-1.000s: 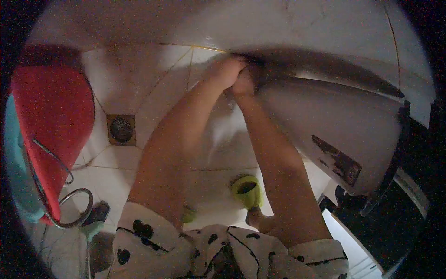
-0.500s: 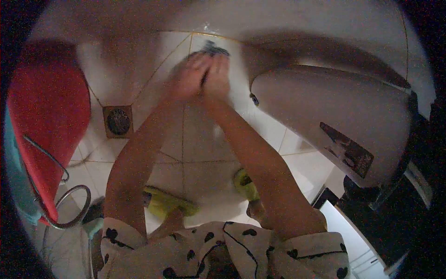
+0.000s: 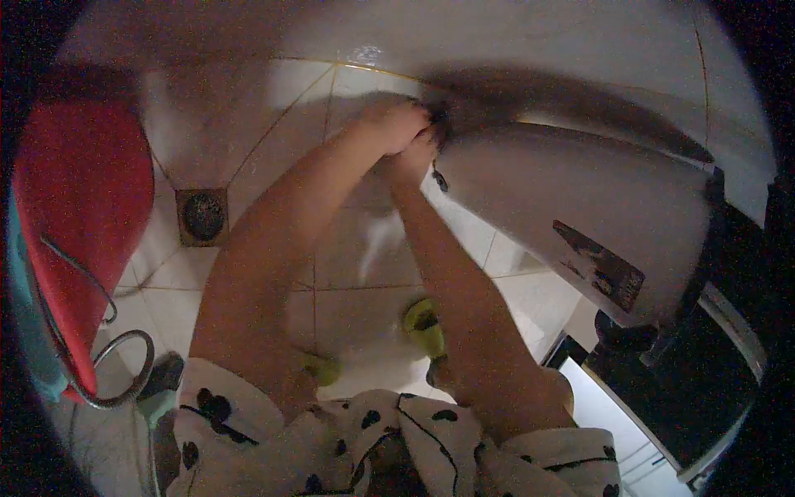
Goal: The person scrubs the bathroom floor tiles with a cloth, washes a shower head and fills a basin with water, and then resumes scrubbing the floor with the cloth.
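My two hands are together over the tiled floor close to the wall, both closed around a dark, crumpled thing that looks like cloth. My left hand lies on top, overlapping my right hand just below it. Most of the dark thing is covered by fingers and shadow, so its kind is unclear. It is beside the front corner of a large pale panel, and I cannot tell whether it touches it. A wet patch shines on the wall behind.
A square floor drain is set in the tiles at left. Farther left stand a red basin-like object and a looped metal hose. Green slippers are on my feet below. A dark-topped cabinet is at lower right.
Both hands have moved right and slightly down with the dark thing, from the wall's foot to the pale panel's corner. Side by side before, they now overlap, left over right.
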Action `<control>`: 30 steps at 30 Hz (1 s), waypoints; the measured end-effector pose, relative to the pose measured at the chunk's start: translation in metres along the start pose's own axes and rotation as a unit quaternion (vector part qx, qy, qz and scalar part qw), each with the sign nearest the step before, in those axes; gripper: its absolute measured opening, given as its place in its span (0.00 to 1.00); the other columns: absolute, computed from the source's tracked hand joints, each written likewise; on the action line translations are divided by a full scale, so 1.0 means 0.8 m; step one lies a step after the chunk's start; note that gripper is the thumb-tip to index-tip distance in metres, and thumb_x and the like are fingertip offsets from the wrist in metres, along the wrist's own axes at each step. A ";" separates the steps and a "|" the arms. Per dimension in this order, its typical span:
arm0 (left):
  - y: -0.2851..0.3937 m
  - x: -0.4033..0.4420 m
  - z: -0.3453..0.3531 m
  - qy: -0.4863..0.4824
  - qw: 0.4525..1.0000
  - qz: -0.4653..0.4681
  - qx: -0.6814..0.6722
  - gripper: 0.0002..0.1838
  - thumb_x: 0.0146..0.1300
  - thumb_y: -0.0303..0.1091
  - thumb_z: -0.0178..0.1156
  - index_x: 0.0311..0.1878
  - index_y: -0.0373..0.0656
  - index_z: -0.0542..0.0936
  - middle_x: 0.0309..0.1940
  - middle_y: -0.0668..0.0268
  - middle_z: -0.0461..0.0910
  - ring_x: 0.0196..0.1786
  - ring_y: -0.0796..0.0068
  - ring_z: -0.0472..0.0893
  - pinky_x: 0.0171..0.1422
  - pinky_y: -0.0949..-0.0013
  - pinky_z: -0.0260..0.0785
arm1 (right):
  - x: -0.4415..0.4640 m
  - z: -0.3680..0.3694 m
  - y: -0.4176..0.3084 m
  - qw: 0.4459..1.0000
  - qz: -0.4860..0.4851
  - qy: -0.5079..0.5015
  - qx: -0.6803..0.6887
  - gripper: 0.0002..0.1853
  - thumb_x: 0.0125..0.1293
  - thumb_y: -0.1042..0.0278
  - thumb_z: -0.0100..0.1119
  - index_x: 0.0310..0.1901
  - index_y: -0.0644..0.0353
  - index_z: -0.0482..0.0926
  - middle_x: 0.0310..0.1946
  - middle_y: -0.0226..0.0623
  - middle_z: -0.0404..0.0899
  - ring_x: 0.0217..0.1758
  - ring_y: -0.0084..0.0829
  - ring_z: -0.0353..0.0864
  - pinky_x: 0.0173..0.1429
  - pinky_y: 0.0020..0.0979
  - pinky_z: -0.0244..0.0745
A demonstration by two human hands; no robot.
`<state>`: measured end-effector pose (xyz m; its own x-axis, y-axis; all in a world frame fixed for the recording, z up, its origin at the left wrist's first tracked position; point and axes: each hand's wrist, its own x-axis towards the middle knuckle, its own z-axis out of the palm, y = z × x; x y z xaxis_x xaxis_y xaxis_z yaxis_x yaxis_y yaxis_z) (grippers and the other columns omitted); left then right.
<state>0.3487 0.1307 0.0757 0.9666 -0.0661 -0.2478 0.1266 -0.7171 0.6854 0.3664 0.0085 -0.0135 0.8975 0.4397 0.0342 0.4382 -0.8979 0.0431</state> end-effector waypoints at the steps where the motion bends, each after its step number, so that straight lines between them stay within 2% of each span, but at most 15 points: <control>1: -0.016 -0.008 0.020 0.027 0.998 0.055 0.011 0.14 0.61 0.37 0.45 0.43 0.43 0.77 0.48 0.57 0.75 0.51 0.55 0.74 0.56 0.57 0.67 | -0.025 0.019 -0.008 0.996 -0.024 0.089 -0.017 0.32 0.56 0.55 0.54 0.56 0.69 0.60 0.56 0.54 0.61 0.59 0.50 0.60 0.61 0.43 0.57; 3: -0.048 -0.013 0.081 0.076 0.983 0.166 0.030 0.12 0.60 0.36 0.46 0.40 0.44 0.78 0.49 0.61 0.75 0.52 0.57 0.74 0.58 0.58 0.66 | -0.075 -0.030 -0.041 0.983 0.027 0.097 0.156 0.35 0.56 0.54 0.53 0.59 0.69 0.57 0.59 0.56 0.56 0.63 0.51 0.54 0.65 0.44 0.52; 4: -0.046 -0.032 0.079 0.076 0.981 0.174 0.030 0.12 0.61 0.35 0.46 0.41 0.43 0.78 0.48 0.60 0.75 0.52 0.58 0.73 0.57 0.59 0.66 | -0.089 -0.043 -0.047 0.957 0.049 0.077 0.276 0.36 0.56 0.53 0.53 0.60 0.69 0.55 0.60 0.56 0.54 0.64 0.52 0.51 0.66 0.45 0.49; 6: -0.024 -0.079 0.073 0.077 0.978 0.190 0.027 0.13 0.61 0.33 0.45 0.42 0.40 0.77 0.47 0.58 0.75 0.53 0.60 0.73 0.57 0.60 0.65 | -0.112 -0.059 -0.052 0.842 0.100 0.026 0.529 0.39 0.56 0.52 0.53 0.62 0.69 0.52 0.62 0.58 0.50 0.67 0.54 0.45 0.69 0.46 0.43; 8: -0.015 -0.086 0.089 0.163 0.969 0.184 -0.019 0.12 0.60 0.31 0.45 0.41 0.40 0.77 0.47 0.59 0.75 0.53 0.61 0.72 0.58 0.61 0.64 | -0.115 -0.080 -0.057 0.890 0.093 -0.095 0.436 0.41 0.56 0.49 0.53 0.63 0.69 0.51 0.64 0.58 0.48 0.68 0.56 0.42 0.70 0.48 0.39; 9: -0.013 -0.083 0.091 0.182 0.967 0.175 -0.038 0.13 0.60 0.31 0.45 0.41 0.40 0.77 0.47 0.59 0.75 0.53 0.62 0.72 0.59 0.62 0.64 | -0.108 -0.111 -0.068 0.966 0.056 -0.170 0.185 0.42 0.55 0.47 0.53 0.63 0.69 0.51 0.64 0.58 0.47 0.69 0.56 0.41 0.70 0.49 0.38; 11: -0.005 -0.068 0.085 0.200 0.966 0.148 -0.072 0.13 0.59 0.30 0.45 0.42 0.40 0.77 0.47 0.59 0.75 0.53 0.62 0.73 0.60 0.62 0.63 | -0.096 -0.126 -0.060 0.977 -0.008 -0.194 -0.084 0.43 0.55 0.46 0.52 0.63 0.69 0.50 0.64 0.58 0.47 0.69 0.56 0.40 0.70 0.50 0.37; 15: -0.007 -0.006 0.058 0.141 0.981 0.128 -0.016 0.17 0.61 0.34 0.44 0.50 0.39 0.74 0.53 0.57 0.73 0.55 0.60 0.72 0.64 0.62 0.60 | -0.030 -0.074 -0.008 0.991 -0.102 -0.049 -0.071 0.43 0.56 0.46 0.50 0.64 0.71 0.50 0.64 0.58 0.49 0.69 0.55 0.43 0.70 0.51 0.38; 18: -0.021 0.007 0.046 0.224 0.971 -0.011 -0.082 0.17 0.59 0.32 0.47 0.50 0.39 0.74 0.52 0.57 0.73 0.55 0.58 0.72 0.63 0.61 0.61 | 0.020 -0.072 -0.023 0.990 -0.084 -0.112 0.015 0.39 0.61 0.53 0.48 0.63 0.74 0.48 0.64 0.59 0.49 0.69 0.54 0.43 0.70 0.49 0.41; 21: -0.071 -0.039 0.011 0.306 0.950 0.026 -0.058 0.18 0.56 0.31 0.50 0.51 0.40 0.74 0.54 0.57 0.72 0.57 0.59 0.71 0.63 0.61 0.61 | 0.021 -0.072 -0.078 0.971 -0.173 -0.025 0.163 0.32 0.63 0.63 0.43 0.62 0.78 0.48 0.64 0.59 0.48 0.69 0.53 0.43 0.71 0.45 0.44; 22: -0.086 -0.044 0.003 0.342 0.938 0.024 -0.042 0.20 0.55 0.31 0.52 0.53 0.42 0.73 0.55 0.57 0.71 0.58 0.58 0.70 0.64 0.62 0.60 | 0.038 -0.058 -0.090 0.976 -0.177 0.005 0.130 0.30 0.62 0.69 0.42 0.62 0.79 0.49 0.64 0.60 0.48 0.69 0.54 0.46 0.71 0.42 0.44; 24: -0.125 -0.071 0.001 0.389 0.921 0.007 0.010 0.20 0.55 0.31 0.51 0.54 0.43 0.73 0.56 0.57 0.70 0.59 0.57 0.69 0.64 0.61 0.60 | 0.031 -0.065 -0.133 0.963 -0.213 0.019 0.162 0.28 0.60 0.72 0.42 0.61 0.77 0.52 0.64 0.60 0.51 0.68 0.53 0.48 0.71 0.42 0.46; 27: -0.148 -0.126 -0.020 0.471 0.878 -0.070 -0.054 0.21 0.55 0.31 0.51 0.54 0.40 0.71 0.56 0.55 0.70 0.60 0.56 0.67 0.65 0.61 0.57 | 0.029 -0.066 -0.203 0.928 -0.305 0.014 0.211 0.27 0.58 0.72 0.44 0.60 0.72 0.58 0.62 0.58 0.56 0.66 0.52 0.54 0.69 0.41 0.53; 29: -0.134 -0.159 -0.044 0.477 0.861 -0.127 -0.125 0.20 0.58 0.32 0.49 0.55 0.41 0.70 0.56 0.54 0.69 0.59 0.57 0.67 0.65 0.60 0.57 | 0.035 -0.052 -0.232 0.883 -0.395 0.075 0.243 0.26 0.58 0.72 0.44 0.59 0.69 0.61 0.61 0.55 0.58 0.65 0.50 0.57 0.67 0.41 0.56; 30: -0.139 -0.162 -0.046 0.486 0.842 -0.141 -0.186 0.19 0.60 0.33 0.47 0.55 0.41 0.70 0.56 0.53 0.69 0.59 0.57 0.68 0.64 0.60 0.57 | 0.036 -0.061 -0.236 0.885 -0.389 0.032 0.254 0.25 0.58 0.72 0.44 0.59 0.69 0.61 0.61 0.54 0.59 0.65 0.50 0.57 0.67 0.41 0.56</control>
<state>0.2177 0.2443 0.0569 0.5897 0.7990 0.1174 0.2682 -0.3308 0.9048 0.3074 0.1920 0.0278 0.3165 0.9154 0.2487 0.9025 -0.2098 -0.3761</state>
